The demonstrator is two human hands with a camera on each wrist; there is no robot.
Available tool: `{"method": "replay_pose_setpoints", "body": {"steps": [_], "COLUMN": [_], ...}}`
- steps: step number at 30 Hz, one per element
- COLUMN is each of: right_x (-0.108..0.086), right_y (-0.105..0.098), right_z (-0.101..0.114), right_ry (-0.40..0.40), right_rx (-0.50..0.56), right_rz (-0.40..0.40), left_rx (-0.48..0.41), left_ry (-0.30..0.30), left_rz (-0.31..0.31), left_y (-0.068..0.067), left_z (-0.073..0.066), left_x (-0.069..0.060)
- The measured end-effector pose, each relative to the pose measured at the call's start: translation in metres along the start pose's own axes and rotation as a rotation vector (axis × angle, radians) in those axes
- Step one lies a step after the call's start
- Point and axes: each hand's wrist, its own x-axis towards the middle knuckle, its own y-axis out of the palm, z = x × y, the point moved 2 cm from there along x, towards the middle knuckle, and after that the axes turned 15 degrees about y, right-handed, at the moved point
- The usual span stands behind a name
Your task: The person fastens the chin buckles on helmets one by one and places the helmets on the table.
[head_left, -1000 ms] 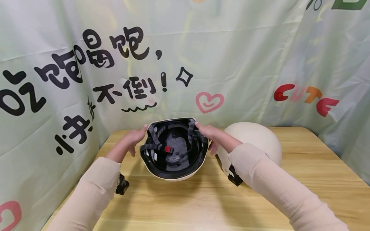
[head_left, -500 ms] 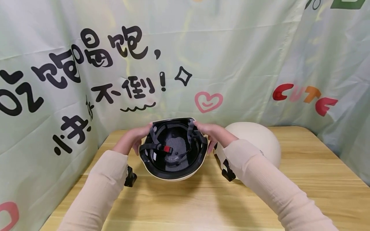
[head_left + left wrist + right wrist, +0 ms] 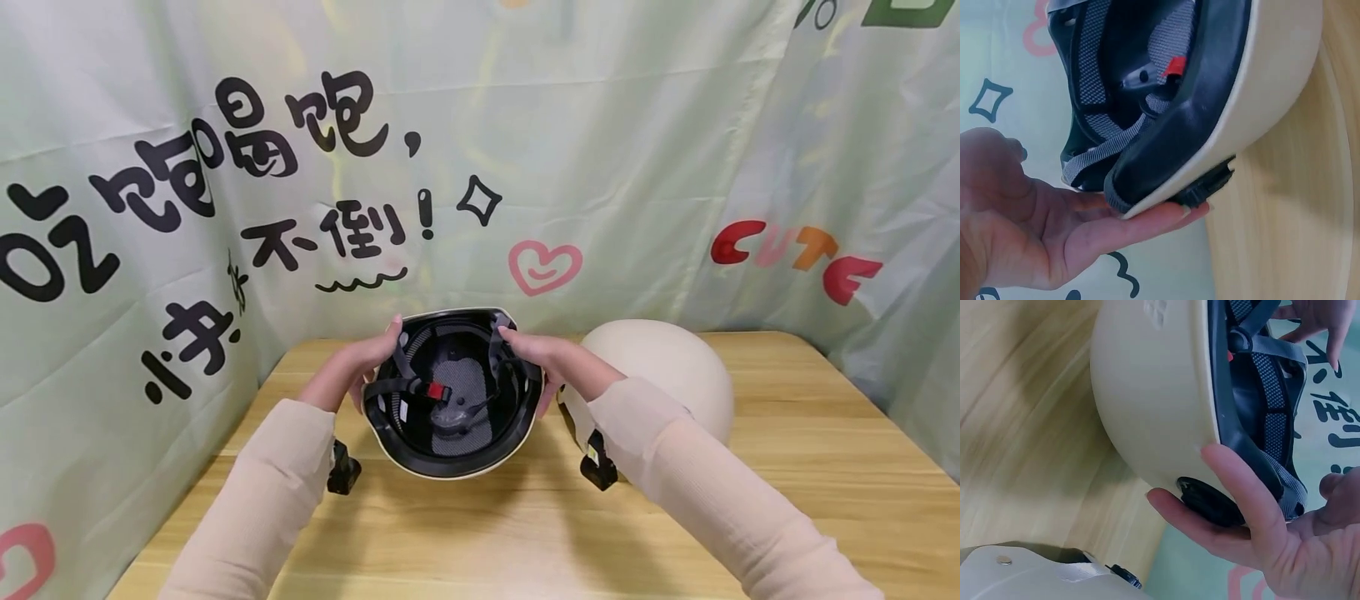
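A cream helmet (image 3: 461,375) lies shell-down, its black padded inside turned toward me. Dark straps with a red buckle (image 3: 436,391) cross the opening. My left hand (image 3: 367,354) holds its left side, thumb near the rim and fingers behind the shell; the left wrist view shows those fingers (image 3: 1129,231) beneath the shell edge, beside a black fitting (image 3: 1207,184). On the opposite side my right hand (image 3: 543,354) grips the rim, thumb by the strap. Its fingers (image 3: 1247,494) spread over the outer shell and another black fitting (image 3: 1210,501).
A second cream helmet (image 3: 663,367) stands to the right on the wooden table (image 3: 825,433), partly behind my right forearm. A printed curtain (image 3: 630,167) hangs behind the table and along its left side. Small black cameras (image 3: 343,468) sit at both wrists.
My left hand has moved right, from beside the helmet to its rim. The right hand has stayed at its side, its thumb now over the rim. The helmet has shifted only slightly.
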Motion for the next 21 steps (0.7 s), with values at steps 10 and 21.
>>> {"method": "replay_pose_setpoints", "body": {"steps": [10, 21], "right_x": [-0.006, 0.000], "right_y": [0.013, 0.021], "right_z": [-0.015, -0.031], "right_ry": [-0.122, -0.231], "right_rx": [0.124, 0.299], "right_rz": [-0.021, -0.183], "left_rx": [-0.100, -0.108], "left_ry": [0.096, 0.294], "left_rz": [-0.018, -0.216], "left_y": [-0.001, 0.011], "left_z": [0.006, 0.010], "left_x": [-0.009, -0.017]}}
